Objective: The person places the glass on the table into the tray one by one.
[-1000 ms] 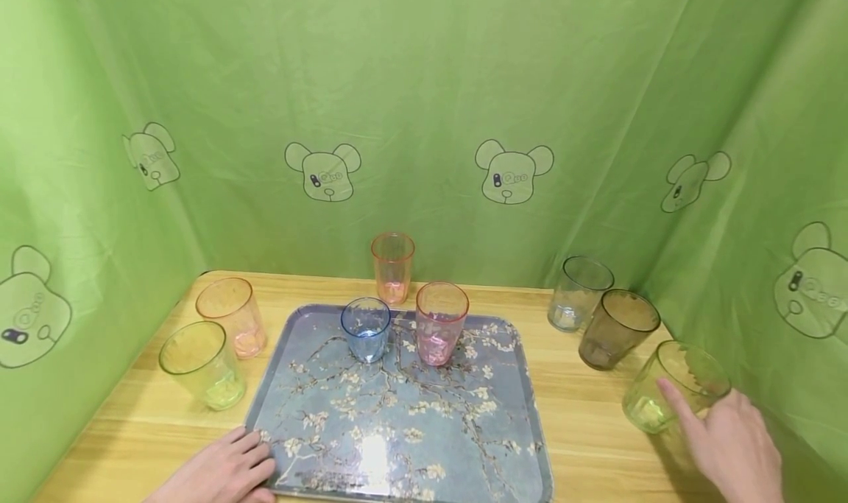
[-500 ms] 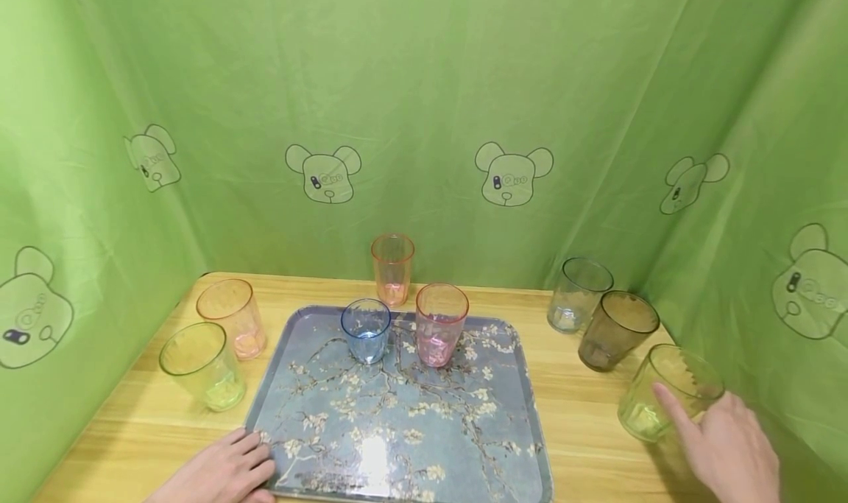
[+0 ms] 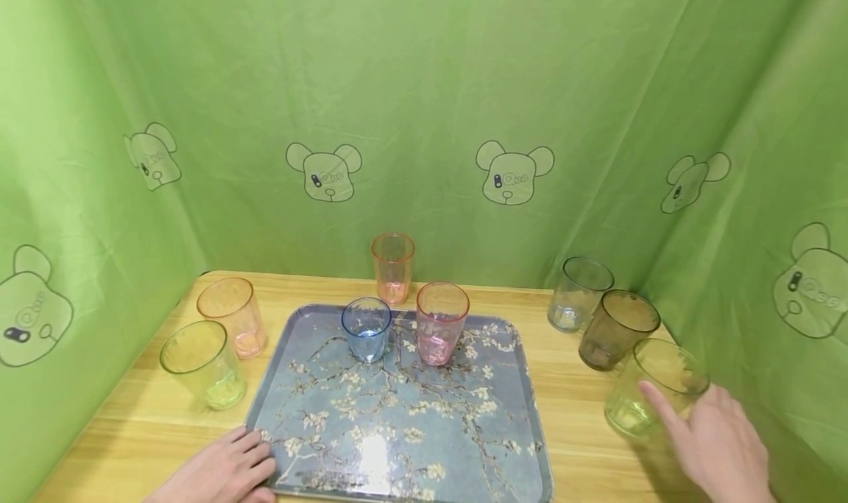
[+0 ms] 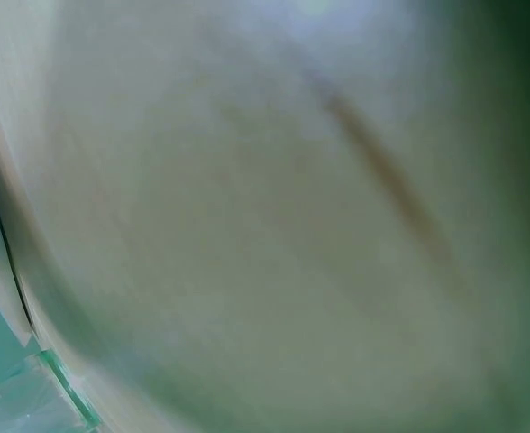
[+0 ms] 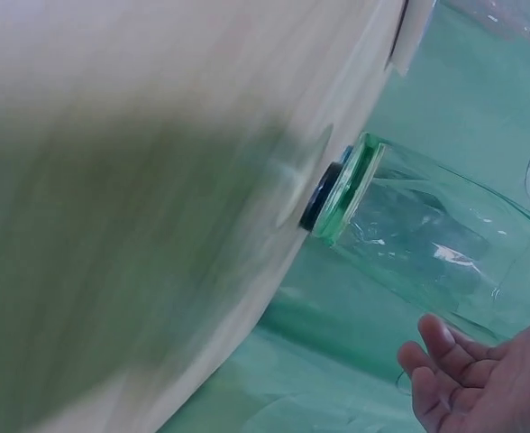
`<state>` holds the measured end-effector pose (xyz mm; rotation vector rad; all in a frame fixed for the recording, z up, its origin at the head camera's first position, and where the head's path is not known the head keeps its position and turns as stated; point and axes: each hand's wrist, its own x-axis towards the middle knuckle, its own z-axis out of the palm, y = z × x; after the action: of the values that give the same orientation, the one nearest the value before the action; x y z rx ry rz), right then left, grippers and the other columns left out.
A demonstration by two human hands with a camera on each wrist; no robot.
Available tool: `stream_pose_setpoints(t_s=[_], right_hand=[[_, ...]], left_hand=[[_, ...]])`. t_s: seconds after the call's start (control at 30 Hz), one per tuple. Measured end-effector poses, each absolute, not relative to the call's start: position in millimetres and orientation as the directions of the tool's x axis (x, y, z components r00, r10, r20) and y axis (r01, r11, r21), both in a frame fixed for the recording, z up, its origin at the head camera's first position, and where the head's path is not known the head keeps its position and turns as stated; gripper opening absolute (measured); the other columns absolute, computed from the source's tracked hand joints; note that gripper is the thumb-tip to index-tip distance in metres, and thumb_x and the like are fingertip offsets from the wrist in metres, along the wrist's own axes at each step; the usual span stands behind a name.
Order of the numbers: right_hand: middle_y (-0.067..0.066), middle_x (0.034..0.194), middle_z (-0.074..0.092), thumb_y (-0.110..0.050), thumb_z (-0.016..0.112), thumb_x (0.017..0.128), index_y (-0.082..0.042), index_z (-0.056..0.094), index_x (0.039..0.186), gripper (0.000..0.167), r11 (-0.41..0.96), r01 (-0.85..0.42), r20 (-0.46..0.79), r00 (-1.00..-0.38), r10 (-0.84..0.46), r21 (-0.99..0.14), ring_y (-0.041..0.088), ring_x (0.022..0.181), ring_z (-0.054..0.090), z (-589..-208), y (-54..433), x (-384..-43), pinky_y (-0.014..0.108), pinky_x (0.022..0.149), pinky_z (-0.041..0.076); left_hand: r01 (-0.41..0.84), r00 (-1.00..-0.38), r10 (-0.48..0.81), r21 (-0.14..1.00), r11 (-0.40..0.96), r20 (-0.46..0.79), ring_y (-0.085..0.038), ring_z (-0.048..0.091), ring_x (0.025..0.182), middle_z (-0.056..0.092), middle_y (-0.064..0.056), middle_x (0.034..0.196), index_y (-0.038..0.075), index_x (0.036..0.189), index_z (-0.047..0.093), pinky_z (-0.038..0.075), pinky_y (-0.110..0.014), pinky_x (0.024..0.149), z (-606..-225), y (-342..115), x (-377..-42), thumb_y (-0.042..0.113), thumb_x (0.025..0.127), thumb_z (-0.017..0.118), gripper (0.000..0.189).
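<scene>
My right hand (image 3: 718, 440) grips a yellow-green drinking glass (image 3: 623, 396) at the right of the table, its thumb on the near left side. In the right wrist view the glass (image 5: 436, 244) shows its base toward the table, with curled fingers (image 5: 459, 356) along its side; I cannot tell whether the base touches the wood. A brown glass (image 3: 609, 333) and a grey-blue glass (image 3: 573, 300) stand just behind it. My left hand (image 3: 221, 470) rests at the front left edge of the flower-patterned tray (image 3: 397, 414). The left wrist view is mostly blurred tabletop.
On the tray stand a blue glass (image 3: 367, 333) and a pink glass (image 3: 439, 330). An orange glass (image 3: 394, 271) stands behind the tray. Left of it are a peach glass (image 3: 235, 315) and another yellow-green glass (image 3: 205, 367). Green curtains (image 3: 424, 105) enclose the wooden table (image 3: 570, 444).
My right hand has moved a little to the left with the yellow-green glass. The left hand, the tray and the other glasses have stayed in place.
</scene>
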<state>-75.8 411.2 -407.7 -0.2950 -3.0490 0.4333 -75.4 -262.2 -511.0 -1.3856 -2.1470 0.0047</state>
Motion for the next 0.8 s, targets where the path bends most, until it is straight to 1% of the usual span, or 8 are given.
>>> stream_pose_setpoints(t_s=[0.1,0.2,0.33,0.4,0.47,0.57,0.67,0.8], right_hand=[[0.054,0.12,0.047,-0.063,0.041,0.108,0.0,0.049,0.078,0.069,0.949,0.153,0.044,-0.984,0.171,-0.274,0.05,0.091,0.057,-406,405,-77,0.067,0.082,0.049],[0.056,0.125,0.045,-0.062,0.043,0.107,0.0,0.05,0.078,0.07,0.954,0.131,0.068,-0.986,0.155,-0.27,0.057,0.1,0.056,-406,400,-79,0.071,0.088,0.046],[0.051,0.117,0.05,-0.063,0.044,0.107,0.007,0.052,0.083,0.074,0.955,0.12,0.073,-0.987,0.145,-0.269,0.051,0.096,0.058,-404,393,-83,0.067,0.083,0.049],[0.054,0.122,0.047,-0.063,0.044,0.107,0.019,0.054,0.095,0.084,0.956,0.114,0.079,-0.987,0.14,-0.271,0.057,0.101,0.055,-403,389,-85,0.071,0.086,0.047],[0.058,0.129,0.043,-0.062,0.046,0.107,0.029,0.051,0.112,0.092,0.957,0.102,0.102,-0.986,0.134,-0.273,0.063,0.107,0.051,-403,385,-87,0.075,0.091,0.044],[0.06,0.135,0.037,-0.062,0.048,0.106,0.036,0.041,0.128,0.101,0.957,0.091,0.139,-0.981,0.133,-0.274,0.069,0.114,0.045,-404,376,-89,0.078,0.094,0.04],[0.057,0.132,0.042,-0.064,0.049,0.105,0.036,0.039,0.131,0.104,0.957,0.085,0.154,-0.979,0.132,-0.278,0.066,0.112,0.048,-402,367,-94,0.074,0.092,0.042],[0.054,0.125,0.049,-0.065,0.049,0.104,0.034,0.042,0.128,0.102,0.957,0.063,0.164,-0.98,0.113,-0.282,0.061,0.108,0.052,-401,356,-99,0.071,0.092,0.043]], left_hand=[[0.835,-0.294,0.836,-0.301,0.461,0.464,-0.007,0.043,0.076,0.052,0.015,0.082,0.028,0.079,0.049,0.031,-0.022,0.073,-511,-262,-76,0.054,0.108,0.047,0.039],[0.835,-0.296,0.836,-0.3,0.461,0.461,-0.007,0.043,0.077,0.053,0.015,0.083,0.028,0.08,0.049,0.031,-0.022,0.073,-511,-262,-75,0.054,0.108,0.047,0.039],[0.838,-0.304,0.838,-0.292,0.462,0.453,-0.006,0.043,0.077,0.052,0.015,0.083,0.029,0.08,0.049,0.03,-0.021,0.073,-511,-262,-75,0.054,0.108,0.049,0.037],[0.838,-0.305,0.84,-0.291,0.461,0.449,-0.006,0.043,0.077,0.052,0.015,0.083,0.029,0.08,0.049,0.03,-0.021,0.073,-511,-262,-75,0.054,0.107,0.05,0.037],[0.838,-0.304,0.841,-0.295,0.46,0.448,-0.006,0.043,0.076,0.052,0.015,0.082,0.029,0.079,0.049,0.03,-0.021,0.073,-511,-262,-75,0.054,0.107,0.05,0.037],[0.838,-0.304,0.841,-0.294,0.459,0.447,-0.006,0.043,0.076,0.051,0.016,0.082,0.029,0.079,0.048,0.029,-0.02,0.073,-512,-263,-74,0.053,0.107,0.05,0.037],[0.839,-0.31,0.839,-0.286,0.463,0.447,-0.005,0.043,0.076,0.051,0.016,0.082,0.029,0.079,0.048,0.029,-0.02,0.073,-512,-263,-74,0.053,0.106,0.052,0.037],[0.838,-0.309,0.84,-0.29,0.463,0.446,-0.006,0.042,0.076,0.051,0.016,0.082,0.029,0.079,0.048,0.029,-0.021,0.073,-512,-263,-74,0.054,0.107,0.051,0.037]])
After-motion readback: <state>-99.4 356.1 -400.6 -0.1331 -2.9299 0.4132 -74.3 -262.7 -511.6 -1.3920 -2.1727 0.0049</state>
